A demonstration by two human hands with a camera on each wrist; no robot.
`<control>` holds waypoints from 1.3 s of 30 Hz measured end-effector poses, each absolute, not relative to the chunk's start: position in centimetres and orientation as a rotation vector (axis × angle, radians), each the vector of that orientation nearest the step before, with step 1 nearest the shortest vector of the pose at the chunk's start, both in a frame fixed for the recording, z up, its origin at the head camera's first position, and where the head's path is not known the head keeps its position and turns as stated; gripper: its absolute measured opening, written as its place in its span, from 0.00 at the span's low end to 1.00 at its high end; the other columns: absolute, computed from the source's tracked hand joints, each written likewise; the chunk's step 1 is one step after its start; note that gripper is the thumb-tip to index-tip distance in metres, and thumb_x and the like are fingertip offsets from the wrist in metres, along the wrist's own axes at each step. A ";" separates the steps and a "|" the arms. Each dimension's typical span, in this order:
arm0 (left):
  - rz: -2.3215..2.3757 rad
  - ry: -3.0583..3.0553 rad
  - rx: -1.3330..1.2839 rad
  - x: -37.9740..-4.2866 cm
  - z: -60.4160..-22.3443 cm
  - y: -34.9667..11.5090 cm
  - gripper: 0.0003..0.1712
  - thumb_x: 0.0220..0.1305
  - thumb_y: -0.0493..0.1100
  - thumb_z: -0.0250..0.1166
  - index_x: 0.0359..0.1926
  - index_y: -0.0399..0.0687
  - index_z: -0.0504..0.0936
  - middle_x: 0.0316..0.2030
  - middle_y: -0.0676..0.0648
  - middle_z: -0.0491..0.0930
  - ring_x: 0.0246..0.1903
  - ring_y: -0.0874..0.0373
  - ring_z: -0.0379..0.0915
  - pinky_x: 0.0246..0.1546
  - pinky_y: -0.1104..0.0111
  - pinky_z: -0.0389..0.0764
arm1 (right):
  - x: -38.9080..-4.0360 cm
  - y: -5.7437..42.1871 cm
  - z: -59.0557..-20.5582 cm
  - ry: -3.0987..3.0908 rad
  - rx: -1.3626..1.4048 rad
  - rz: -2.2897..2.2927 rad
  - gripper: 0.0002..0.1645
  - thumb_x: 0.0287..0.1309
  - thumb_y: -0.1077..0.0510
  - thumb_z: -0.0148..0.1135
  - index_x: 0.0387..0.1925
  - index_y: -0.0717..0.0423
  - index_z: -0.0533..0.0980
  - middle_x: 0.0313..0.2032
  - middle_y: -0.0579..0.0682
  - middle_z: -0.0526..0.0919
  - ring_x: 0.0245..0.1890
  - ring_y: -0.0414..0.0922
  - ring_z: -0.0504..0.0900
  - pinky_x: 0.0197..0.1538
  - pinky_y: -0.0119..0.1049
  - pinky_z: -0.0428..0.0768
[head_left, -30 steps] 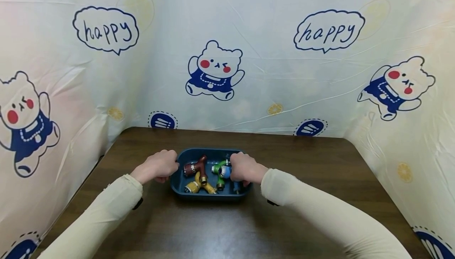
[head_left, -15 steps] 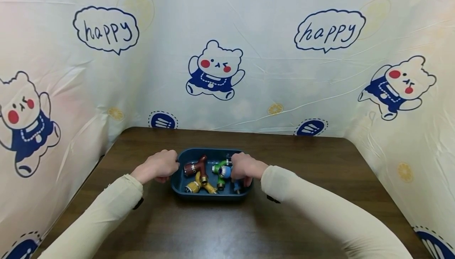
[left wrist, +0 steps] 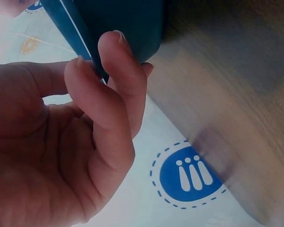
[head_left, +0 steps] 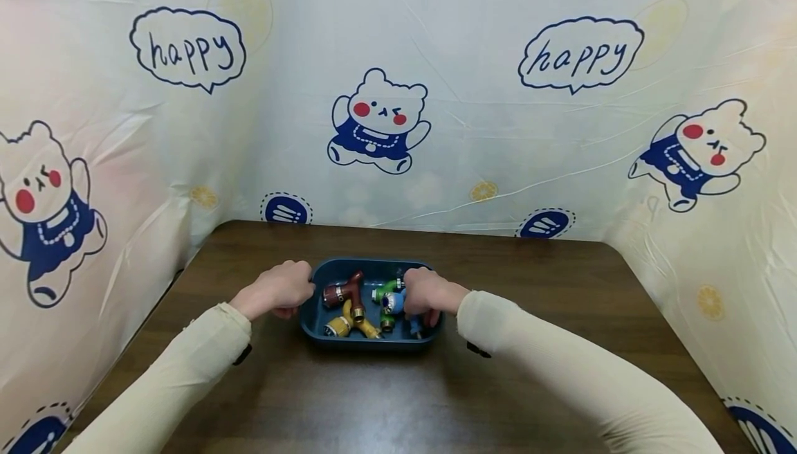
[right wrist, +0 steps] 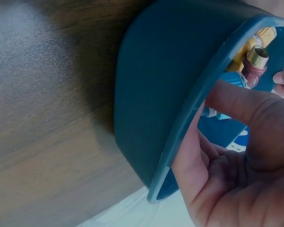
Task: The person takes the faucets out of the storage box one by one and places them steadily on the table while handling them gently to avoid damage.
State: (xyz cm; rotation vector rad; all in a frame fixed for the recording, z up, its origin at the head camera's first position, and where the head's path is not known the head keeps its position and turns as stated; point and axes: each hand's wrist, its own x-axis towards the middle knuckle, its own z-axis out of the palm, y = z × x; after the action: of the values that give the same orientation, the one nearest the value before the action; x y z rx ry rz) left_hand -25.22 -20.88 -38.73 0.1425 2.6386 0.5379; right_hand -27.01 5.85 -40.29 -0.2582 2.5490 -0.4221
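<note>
A dark blue plastic basin [head_left: 367, 345] stands on the table with several coloured taps in it. Its left rim is held by my left hand [head_left: 283, 289], whose curled fingers meet the wall's edge in the left wrist view. My right hand [head_left: 426, 293] reaches inside at the right end and pinches a blue tap [head_left: 394, 302]; the fingertips are partly hidden. In the right wrist view the thumb lies against the blue tap [right wrist: 234, 78]. Beside it lies a green tap [head_left: 387, 292]. On the left are a brown tap [head_left: 356, 295] and a yellow tap [head_left: 340, 327].
The brown wooden table [head_left: 398, 405] extends around the basin on all sides. A pale printed curtain [head_left: 461, 59] with bears and "happy" bubbles hangs behind it and along both sides.
The blue tap's round end has turned slightly between my right fingers. Both hands stay almost where they were, and the basin stands in place.
</note>
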 end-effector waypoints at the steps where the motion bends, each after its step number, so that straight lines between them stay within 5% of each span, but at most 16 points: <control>1: 0.536 2.638 0.142 -25.3 -38.7 -20.9 0.10 0.79 0.39 0.56 0.48 0.34 0.78 0.25 0.42 0.79 0.19 0.52 0.79 0.20 0.65 0.84 | -27.0 5.9 -40.3 2.550 -0.263 -0.428 0.07 0.62 0.65 0.74 0.34 0.61 0.80 0.27 0.58 0.83 0.20 0.50 0.88 0.22 0.37 0.86; 39: 0.718 2.493 0.165 -25.7 -39.3 -21.5 0.10 0.80 0.37 0.53 0.42 0.33 0.76 0.22 0.41 0.82 0.15 0.56 0.79 0.20 0.66 0.86 | -27.6 5.6 -40.2 2.532 -0.262 -0.401 0.10 0.62 0.61 0.76 0.33 0.58 0.80 0.26 0.57 0.84 0.24 0.50 0.89 0.30 0.40 0.89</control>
State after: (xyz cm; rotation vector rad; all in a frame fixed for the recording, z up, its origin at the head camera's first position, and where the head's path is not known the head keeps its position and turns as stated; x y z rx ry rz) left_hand -25.66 -21.48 -39.27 0.1654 2.4928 0.7180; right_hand -27.57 5.64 -40.24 -0.2622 2.5323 -0.4009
